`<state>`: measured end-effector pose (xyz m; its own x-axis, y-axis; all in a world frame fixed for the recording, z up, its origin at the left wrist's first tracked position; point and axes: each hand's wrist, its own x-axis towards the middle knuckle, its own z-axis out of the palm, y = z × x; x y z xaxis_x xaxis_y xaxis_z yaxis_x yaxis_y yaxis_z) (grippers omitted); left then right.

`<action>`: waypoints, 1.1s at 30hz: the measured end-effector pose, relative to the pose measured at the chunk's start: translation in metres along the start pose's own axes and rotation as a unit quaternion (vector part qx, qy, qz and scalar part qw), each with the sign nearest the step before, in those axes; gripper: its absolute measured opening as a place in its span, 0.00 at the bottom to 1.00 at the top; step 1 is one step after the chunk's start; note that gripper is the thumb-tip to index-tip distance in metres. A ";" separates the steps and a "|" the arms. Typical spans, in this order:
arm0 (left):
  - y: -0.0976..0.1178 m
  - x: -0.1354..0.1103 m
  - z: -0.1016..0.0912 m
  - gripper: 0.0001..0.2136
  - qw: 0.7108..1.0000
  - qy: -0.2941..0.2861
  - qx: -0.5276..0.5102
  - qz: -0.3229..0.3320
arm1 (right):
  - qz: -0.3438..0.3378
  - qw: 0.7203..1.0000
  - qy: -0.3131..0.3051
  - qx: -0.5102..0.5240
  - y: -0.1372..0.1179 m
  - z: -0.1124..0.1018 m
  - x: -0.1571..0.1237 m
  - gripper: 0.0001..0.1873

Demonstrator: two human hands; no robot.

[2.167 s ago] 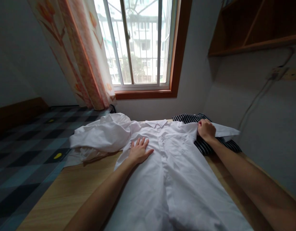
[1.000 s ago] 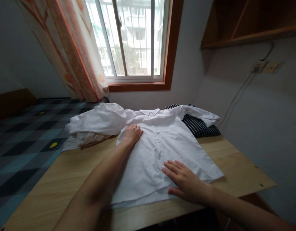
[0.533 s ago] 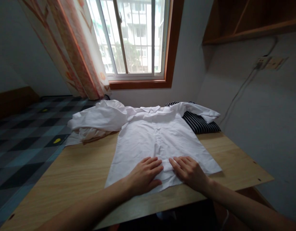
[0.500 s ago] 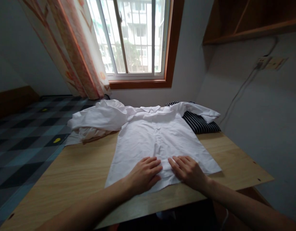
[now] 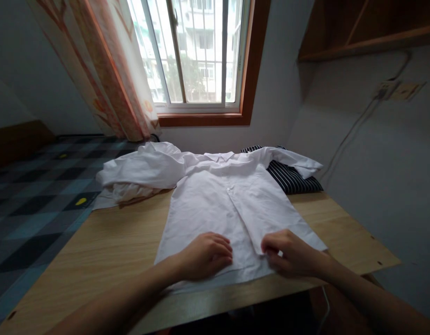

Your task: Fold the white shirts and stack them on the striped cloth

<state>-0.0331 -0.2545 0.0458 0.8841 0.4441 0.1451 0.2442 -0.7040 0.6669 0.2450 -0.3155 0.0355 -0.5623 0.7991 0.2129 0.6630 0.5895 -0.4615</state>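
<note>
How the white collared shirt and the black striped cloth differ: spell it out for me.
The white collared shirt is plain; the black striped cloth carries thin white stripes. The shirt lies spread over much of the wooden tabletop, while the cloth shows as a smaller patch at the far right, partly under the shirt's sleeve. The right hand pinches the shirt's front edge near the hem; no hand touches the cloth. Both are fabric lying on the tabletop.

One camera, on my head: looks forward and down over the white shirt (image 5: 201,204), close below, window (image 5: 203,60) beyond.
</note>
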 end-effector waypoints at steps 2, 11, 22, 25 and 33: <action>-0.002 0.005 -0.007 0.10 0.999 -0.012 0.044 -0.018 | 0.014 0.996 -0.077 0.035 -0.004 -0.004 0.004 0.06; -0.057 0.076 -0.036 0.07 0.937 0.248 0.009 -0.246 | 0.194 0.965 0.023 -0.173 0.000 0.010 0.102 0.20; -0.077 0.075 0.006 0.05 0.940 0.293 0.007 -0.174 | 0.277 0.943 0.096 -0.156 0.028 0.035 0.112 0.08; -0.074 0.076 0.004 0.06 0.960 0.221 0.087 -0.147 | 0.288 0.948 0.130 -0.031 0.043 0.029 0.109 0.08; -0.066 0.095 -0.001 0.07 0.952 0.125 0.159 -0.228 | 0.297 0.916 0.143 0.229 0.059 0.034 0.104 0.07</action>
<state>0.0344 -0.1651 0.0161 0.5445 0.8339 0.0903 0.7234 -0.5213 0.4527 0.2088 -0.2017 0.0017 0.0272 0.9996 -0.0063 0.4969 -0.0190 -0.8676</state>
